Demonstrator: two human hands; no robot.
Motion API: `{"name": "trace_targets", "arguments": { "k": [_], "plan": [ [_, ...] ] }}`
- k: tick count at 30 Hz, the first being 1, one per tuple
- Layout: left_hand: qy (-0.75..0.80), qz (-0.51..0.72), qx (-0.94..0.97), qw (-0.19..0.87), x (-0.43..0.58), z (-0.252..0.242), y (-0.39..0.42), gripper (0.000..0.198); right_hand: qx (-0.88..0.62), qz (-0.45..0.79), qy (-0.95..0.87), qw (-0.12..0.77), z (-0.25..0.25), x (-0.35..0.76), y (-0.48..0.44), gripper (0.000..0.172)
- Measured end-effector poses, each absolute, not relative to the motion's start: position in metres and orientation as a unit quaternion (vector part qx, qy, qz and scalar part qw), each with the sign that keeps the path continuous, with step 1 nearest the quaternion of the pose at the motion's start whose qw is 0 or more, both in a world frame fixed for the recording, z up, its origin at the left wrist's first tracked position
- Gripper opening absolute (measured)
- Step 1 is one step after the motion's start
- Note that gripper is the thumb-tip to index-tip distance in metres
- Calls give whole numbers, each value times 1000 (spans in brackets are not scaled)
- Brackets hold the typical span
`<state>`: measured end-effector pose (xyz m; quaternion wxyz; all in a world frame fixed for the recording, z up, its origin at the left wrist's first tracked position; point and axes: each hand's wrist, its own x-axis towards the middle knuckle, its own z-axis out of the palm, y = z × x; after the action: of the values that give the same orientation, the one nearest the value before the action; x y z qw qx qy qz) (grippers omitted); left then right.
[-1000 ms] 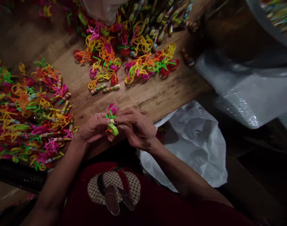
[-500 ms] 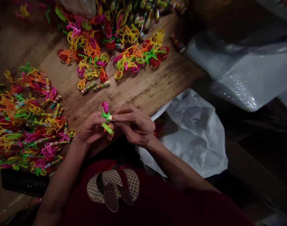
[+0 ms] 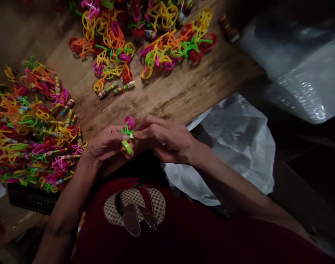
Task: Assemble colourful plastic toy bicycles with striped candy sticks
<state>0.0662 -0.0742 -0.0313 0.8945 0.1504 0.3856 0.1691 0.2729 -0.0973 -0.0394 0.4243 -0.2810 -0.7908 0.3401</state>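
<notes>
My left hand (image 3: 106,145) is closed on a small plastic toy bicycle (image 3: 126,131) with a green frame, held just over the near edge of the table. One wheel is pink and points up; the lime-green wheel (image 3: 127,147) hangs below the thumb. From the other side, my right hand (image 3: 167,139) pinches at the middle of the toy, beside a small pale piece (image 3: 131,135). The right fingers hide what else may lie between them. Beyond the hands, two candy-filled tubes (image 3: 124,87) rest on the wood.
Toy bicycles and candy tubes form a big pile (image 3: 32,135) at left and more heaps (image 3: 112,47) at the back of the wooden table (image 3: 167,95). A white sack (image 3: 239,146) lies right of the table edge, clear plastic (image 3: 302,84) beyond. A black basket (image 3: 32,198) sits lower left.
The view has shifted, so the table's things sit higher in the picture. My right hand has turned and its fingers press closer against the toy bicycle. The left hand keeps its hold.
</notes>
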Motion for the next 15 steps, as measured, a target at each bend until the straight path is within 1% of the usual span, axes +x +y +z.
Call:
{"name": "trace_targets", "arguments": {
  "k": [3, 10, 13, 15],
  "plan": [
    [394, 157, 161, 891, 71, -34, -75, 16, -274, 340, -814, 383, -38, 280, -95, 19],
    [426, 152, 182, 873, 74, -38, -80, 21, -270, 374, -818, 344, -38, 282, -92, 21],
    [448, 154, 238, 848, 67, -20, -75, 31, -261, 339, -831, 354, -33, 273, -87, 22],
    [509, 163, 323, 781, 53, 3, -69, 31, -286, 313, -818, 390, -34, 265, -83, 24]
  ]
}}
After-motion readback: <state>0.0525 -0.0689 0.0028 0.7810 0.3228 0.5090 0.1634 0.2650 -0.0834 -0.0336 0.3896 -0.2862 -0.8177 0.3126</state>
